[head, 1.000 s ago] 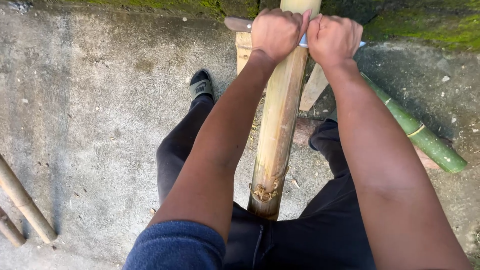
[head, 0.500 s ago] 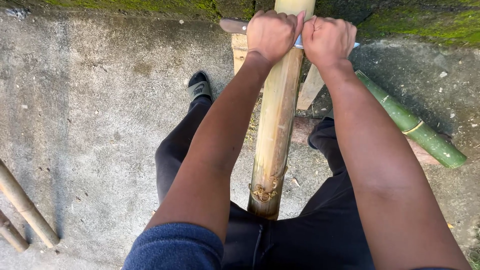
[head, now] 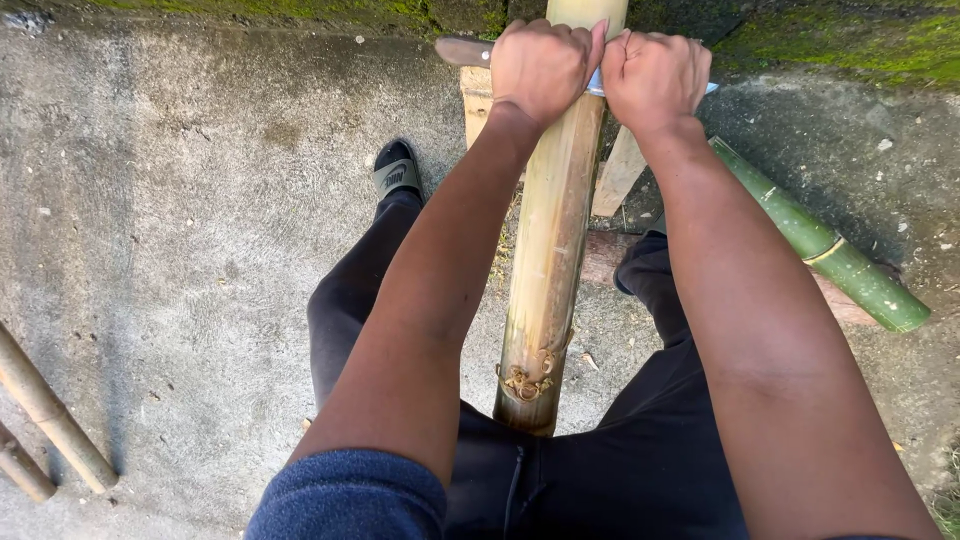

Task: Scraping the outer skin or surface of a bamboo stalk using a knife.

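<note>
A thick tan bamboo pole (head: 550, 260) runs from my lap away from me, its scraped face up. A knife (head: 462, 52) lies crosswise over the pole near the top of the view. My left hand (head: 540, 68) is shut on the knife's brown handle end. My right hand (head: 655, 78) grips the blade side, where a bit of metal shows by the fist. Both fists sit close together on the pole. My legs in black trousers straddle it.
A green bamboo length (head: 820, 245) lies on the concrete to the right. Two dry bamboo pieces (head: 45, 410) lie at the lower left. A wooden block (head: 620, 170) stands under the pole. My foot in a black slide sandal (head: 395, 170) rests ahead. Mossy ground borders the top edge.
Both hands and the knife have stayed near the far end of the pole, shifting only slightly up in the view. The pole has not moved.
</note>
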